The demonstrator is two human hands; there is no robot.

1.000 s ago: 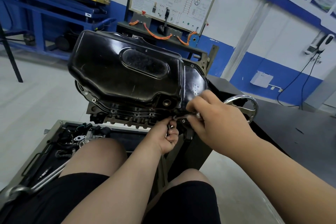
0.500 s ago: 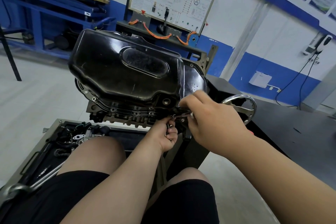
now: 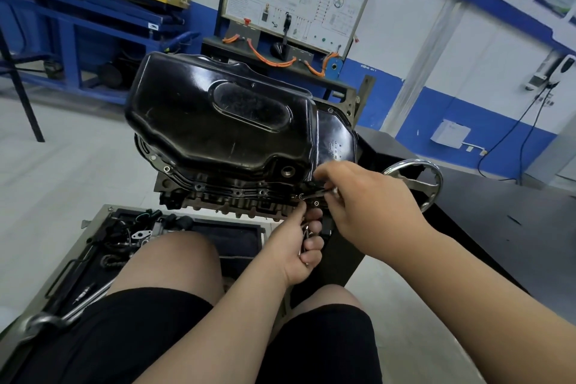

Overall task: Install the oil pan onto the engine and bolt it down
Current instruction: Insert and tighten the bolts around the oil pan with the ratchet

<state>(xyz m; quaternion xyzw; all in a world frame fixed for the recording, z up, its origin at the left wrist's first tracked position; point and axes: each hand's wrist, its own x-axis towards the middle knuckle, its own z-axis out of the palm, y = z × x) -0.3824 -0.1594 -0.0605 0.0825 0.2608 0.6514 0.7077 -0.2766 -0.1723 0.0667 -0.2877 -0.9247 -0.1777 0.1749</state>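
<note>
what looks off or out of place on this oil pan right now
Little stands out: the oil pan sits square on the engine. One oddity: the drain hole in its near wall looks open, no plug in it. The right hand pinches a bolt at the flange; the left hand holds spare bolts.

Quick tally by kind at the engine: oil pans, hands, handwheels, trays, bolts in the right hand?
Oil pan: 1
Hands: 2 (left hand, right hand)
Handwheel: 1
Tray: 1
Bolt, pinched by the right hand: 1
Total: 6; the spare bolts in the left hand cannot be counted.
</note>
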